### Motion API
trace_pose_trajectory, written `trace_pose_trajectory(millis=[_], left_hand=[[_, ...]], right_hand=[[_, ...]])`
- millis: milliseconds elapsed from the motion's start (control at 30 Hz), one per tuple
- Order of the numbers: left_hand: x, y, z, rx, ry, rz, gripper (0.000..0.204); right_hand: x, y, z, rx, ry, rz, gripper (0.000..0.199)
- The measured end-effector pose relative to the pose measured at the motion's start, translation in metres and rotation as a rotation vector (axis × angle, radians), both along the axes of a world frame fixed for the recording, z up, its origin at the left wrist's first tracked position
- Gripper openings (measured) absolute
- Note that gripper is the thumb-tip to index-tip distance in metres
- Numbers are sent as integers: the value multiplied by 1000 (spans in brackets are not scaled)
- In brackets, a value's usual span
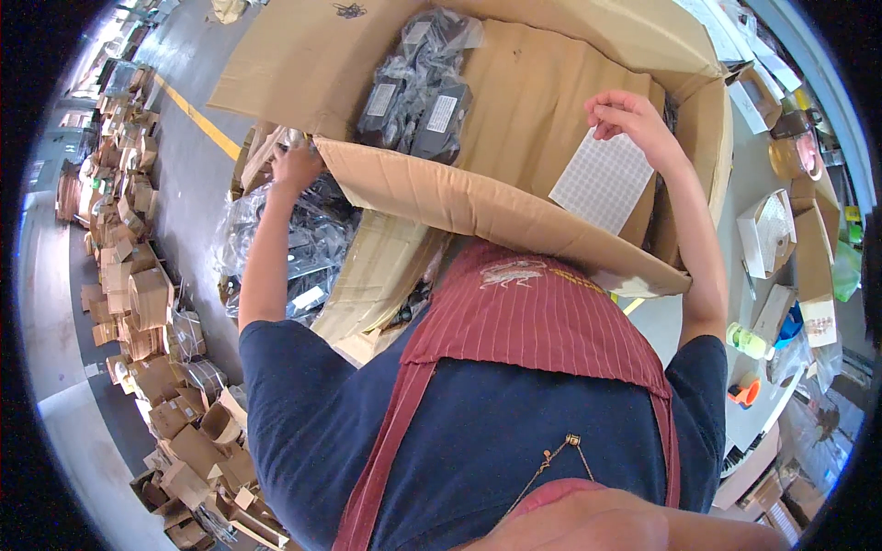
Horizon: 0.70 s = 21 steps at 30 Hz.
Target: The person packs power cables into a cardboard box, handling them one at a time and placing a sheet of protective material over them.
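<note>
A large open cardboard box (413, 188) stands in front of me. Inside, on the left, are dark boxy units (443, 119) with white labels, wrapped in clear plastic; a brown cardboard sheet (524, 101) covers the rest. Over its right part my right hand (634, 129) is bent at the wrist, fingers closed on the upper edge of a white sheet of small stickers (602, 184). My left hand (296, 165) is beyond the box's left corner, fingers curled beside a lower carton; what they hold is hidden. Plastic-wrapped dark units (308, 239) lie just below it.
Many flattened and open cartons (138, 294) are piled along the left, past a yellow floor line (197, 115). At right, a pale table (749, 239) bears a small white box (770, 234), a green bottle (749, 341), an orange tape dispenser (746, 393) and cartons.
</note>
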<state>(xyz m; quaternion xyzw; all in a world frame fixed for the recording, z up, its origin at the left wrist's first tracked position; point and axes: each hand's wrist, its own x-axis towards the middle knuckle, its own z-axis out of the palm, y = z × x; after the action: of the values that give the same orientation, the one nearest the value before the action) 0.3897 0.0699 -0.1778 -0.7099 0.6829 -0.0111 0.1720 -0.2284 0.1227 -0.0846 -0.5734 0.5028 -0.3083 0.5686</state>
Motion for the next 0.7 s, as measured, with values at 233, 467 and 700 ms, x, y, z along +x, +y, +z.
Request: trace_pose_trajectory(millis=[233, 467, 700], left_hand=[[-81, 48, 39, 93, 54, -242, 63], [46, 9, -145, 226, 973, -202, 69], [18, -2, -119, 329, 391, -317, 64]], right_hand=[[-3, 4, 6, 14, -9, -30, 22], [0, 0, 3, 37, 40, 20, 21], [-11, -2, -5, 19, 91, -10, 22]])
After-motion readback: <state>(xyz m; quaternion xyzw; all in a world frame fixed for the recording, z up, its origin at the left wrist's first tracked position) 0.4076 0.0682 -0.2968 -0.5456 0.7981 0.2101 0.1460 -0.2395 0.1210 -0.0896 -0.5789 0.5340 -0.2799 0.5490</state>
